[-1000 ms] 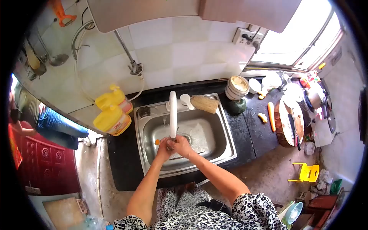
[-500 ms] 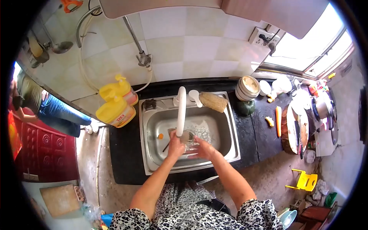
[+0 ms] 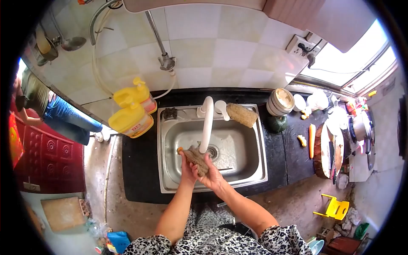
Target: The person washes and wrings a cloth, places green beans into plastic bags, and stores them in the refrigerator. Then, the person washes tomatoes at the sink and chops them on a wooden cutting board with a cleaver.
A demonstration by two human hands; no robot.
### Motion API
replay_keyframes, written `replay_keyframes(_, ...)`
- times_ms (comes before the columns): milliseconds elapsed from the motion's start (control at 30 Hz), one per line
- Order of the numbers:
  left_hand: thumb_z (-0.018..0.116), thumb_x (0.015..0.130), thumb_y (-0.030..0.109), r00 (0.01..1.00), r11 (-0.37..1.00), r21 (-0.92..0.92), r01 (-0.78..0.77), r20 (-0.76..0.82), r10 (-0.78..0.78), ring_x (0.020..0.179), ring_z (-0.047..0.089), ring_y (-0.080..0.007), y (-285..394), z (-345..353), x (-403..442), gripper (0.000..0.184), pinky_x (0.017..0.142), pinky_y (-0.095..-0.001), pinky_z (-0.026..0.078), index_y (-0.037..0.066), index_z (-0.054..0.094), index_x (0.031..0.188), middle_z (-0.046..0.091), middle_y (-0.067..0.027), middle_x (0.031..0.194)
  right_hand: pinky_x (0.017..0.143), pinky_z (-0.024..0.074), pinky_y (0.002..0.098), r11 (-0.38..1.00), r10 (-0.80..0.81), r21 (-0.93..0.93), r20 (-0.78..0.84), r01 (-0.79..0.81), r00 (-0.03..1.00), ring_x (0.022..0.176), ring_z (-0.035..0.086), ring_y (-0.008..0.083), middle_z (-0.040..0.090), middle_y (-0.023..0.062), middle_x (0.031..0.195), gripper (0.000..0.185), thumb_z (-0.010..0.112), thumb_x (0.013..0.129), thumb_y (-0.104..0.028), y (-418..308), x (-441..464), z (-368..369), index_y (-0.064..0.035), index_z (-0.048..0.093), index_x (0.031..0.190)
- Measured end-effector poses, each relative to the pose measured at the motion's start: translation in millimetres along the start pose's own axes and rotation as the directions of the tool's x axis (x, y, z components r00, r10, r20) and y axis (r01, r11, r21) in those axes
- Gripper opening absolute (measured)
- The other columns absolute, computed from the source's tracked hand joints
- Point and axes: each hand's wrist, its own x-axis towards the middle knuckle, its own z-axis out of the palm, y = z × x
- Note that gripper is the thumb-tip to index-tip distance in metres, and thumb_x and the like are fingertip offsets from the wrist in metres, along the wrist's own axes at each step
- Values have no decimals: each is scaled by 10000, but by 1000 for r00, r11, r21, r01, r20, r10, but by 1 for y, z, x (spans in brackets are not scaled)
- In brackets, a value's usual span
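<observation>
The fingers of the left hand (image 3: 188,173) and right hand (image 3: 211,176) are curled around a grey-brown, rough-textured, cloth-like piece (image 3: 196,160), gripping it between them (some fingertips are hidden). It is over the left part of a rectangular stainless-steel sink (image 3: 240,148), just beside the mouth of a curved white faucet (image 3: 207,123). A small orange bit (image 3: 179,149) shows at its far left end. Farther out, a tan, porous slab (image 3: 242,115) lies at the sink's far right corner; a long orange carrot (image 3: 312,141) lies on the black counter (image 3: 274,159) to the right.
</observation>
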Motion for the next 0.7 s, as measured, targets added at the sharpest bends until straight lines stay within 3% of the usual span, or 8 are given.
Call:
replay_keyframes(100,532,948,568,1000,905,425,21,-10,-18,805,646,-176,17,14,13,534,725,-342,553,112,583,1221,672,-44,906,492,390,230,970,66,-228,-95,-87,993,693,519,135,604,89,915,276,652,929,-180,-15,-1,-18,5,557,1110)
replay_keyframes(267,631,923,398,980,325,924,-201,188,72,782,594,-138,33,51,26,361,694,-305,487,53,646,1026,643,-21,841,372,267,243,775,73,-614,-144,-147,987,528,432,91,507,19,700,150,641,851,-77,-38,4,-23,-94,515,930)
replay_keyframes(400,701,836,352,986,66,991,-117,108,126,874,659,-266,35,69,30,379,798,-391,510,7,661,985,680,-158,858,426,427,379,325,-212,-935,-221,-144,952,564,606,226,574,86,626,107,643,804,-132,-42,20,-24,-62,566,780)
replay_keyframes(467,689,835,375,961,-71,994,-77,93,261,971,644,-333,17,23,66,403,855,-429,505,19,656,1021,679,-191,974,544,484,458,-306,-486,-944,268,125,832,676,651,338,613,137,664,120,634,814,-139,-35,49,-59,-41,568,834)
replay_keyframes(533,659,832,429,965,-217,976,22,36,261,1075,592,-413,22,40,52,479,916,-480,493,48,640,1122,631,-230,1157,696,494,521,-455,-560,-889,237,-56,794,829,642,435,641,186,726,181,625,829,-144,-29,42,-43,-21,557,943)
replay_keyframes(600,641,851,477,968,-223,972,-72,122,219,1035,615,-378,33,48,46,512,899,-466,501,75,626,1168,631,-202,1156,768,499,552,-556,-599,-815,256,-164,758,906,636,484,657,213,773,236,621,839,-149,-26,40,-32,-17,546,1020)
replay_keyframes(667,586,892,511,964,136,974,-182,149,221,965,639,-332,40,41,47,509,835,-444,514,91,611,1179,649,-157,1079,609,514,501,-676,-614,-714,409,-182,675,764,670,396,665,171,813,199,637,855,-152,-25,46,-33,-44,556,1002)
replay_keyframes(700,540,923,520,963,475,849,-232,129,239,914,652,-305,39,32,50,495,779,-429,523,94,603,1167,666,-124,1003,558,492,449,-363,-599,-924,132,-121,790,712,648,333,653,147,820,210,624,869,-163,-31,48,-29,-50,558,1033)
